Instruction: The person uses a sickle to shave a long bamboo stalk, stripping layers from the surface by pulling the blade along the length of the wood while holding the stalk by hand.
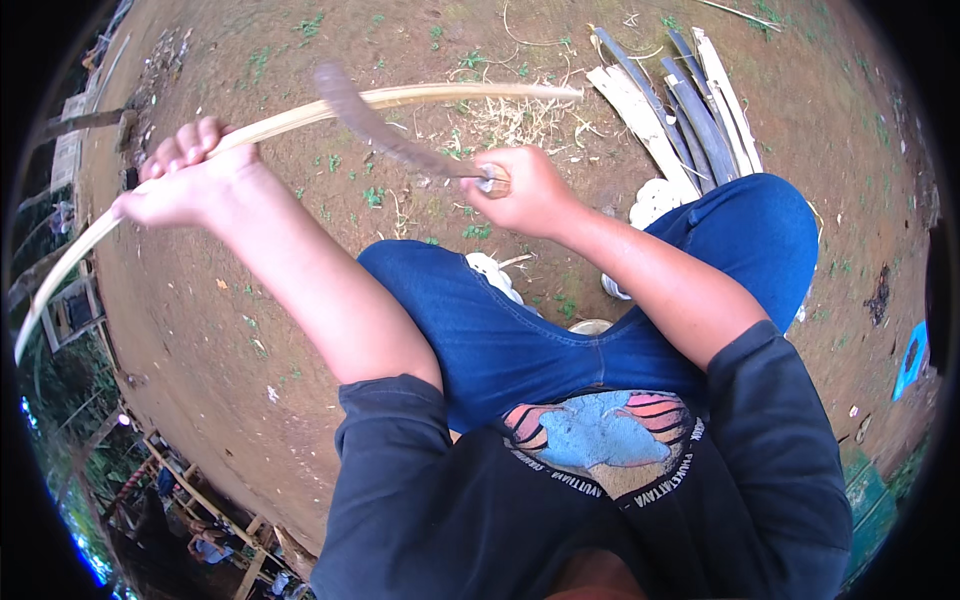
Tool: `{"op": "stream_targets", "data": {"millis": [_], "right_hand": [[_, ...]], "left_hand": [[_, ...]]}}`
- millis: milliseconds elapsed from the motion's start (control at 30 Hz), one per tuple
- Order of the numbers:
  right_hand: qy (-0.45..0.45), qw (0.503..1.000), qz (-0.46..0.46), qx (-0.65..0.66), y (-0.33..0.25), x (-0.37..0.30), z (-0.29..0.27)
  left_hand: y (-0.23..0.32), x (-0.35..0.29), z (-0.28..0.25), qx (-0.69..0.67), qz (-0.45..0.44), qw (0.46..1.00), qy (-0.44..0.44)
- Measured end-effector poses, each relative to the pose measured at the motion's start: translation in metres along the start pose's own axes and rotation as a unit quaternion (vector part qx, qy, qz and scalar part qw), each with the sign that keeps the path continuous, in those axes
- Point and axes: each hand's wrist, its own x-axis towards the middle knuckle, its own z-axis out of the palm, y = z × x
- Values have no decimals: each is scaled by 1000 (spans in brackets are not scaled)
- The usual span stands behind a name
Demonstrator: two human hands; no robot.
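Note:
My left hand (190, 175) is closed around a long, pale bamboo strip (450, 92). The strip bows from the far middle to the left rim of the view, and its right end looks frayed. In my right hand (530, 190) is the wooden handle of a curved machete (385, 140). The blade points up and to the left and is smeared by motion. Its outer part crosses in front of the strip, to the right of my left hand; whether the edge touches the strip, I cannot tell.
Thin shavings (525, 118) lie on the bare soil (300, 300) beyond my hands. Several split lengths of bamboo (700, 120), dark and pale, are piled at the far right. My bent knees in blue jeans (480, 320) are below my arms. Wooden structures (80, 125) line the left side.

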Motion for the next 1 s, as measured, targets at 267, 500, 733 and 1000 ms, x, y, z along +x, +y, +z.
{"op": "stream_targets", "data": {"millis": [267,500,733,1000], "right_hand": [[11,997,24,74,-6,2,10],[-24,999,-35,-4,-4,8,1],[-5,999,-6,44,-19,2,7],[-36,993,-110,26,-69,-4,13]], "left_hand": [[12,4,-1,-7,26,998,49],[3,-2,-4,39,44,998,21],[5,-2,1,-4,45,999,5],[6,-15,9,19,71,996,-43]]}}
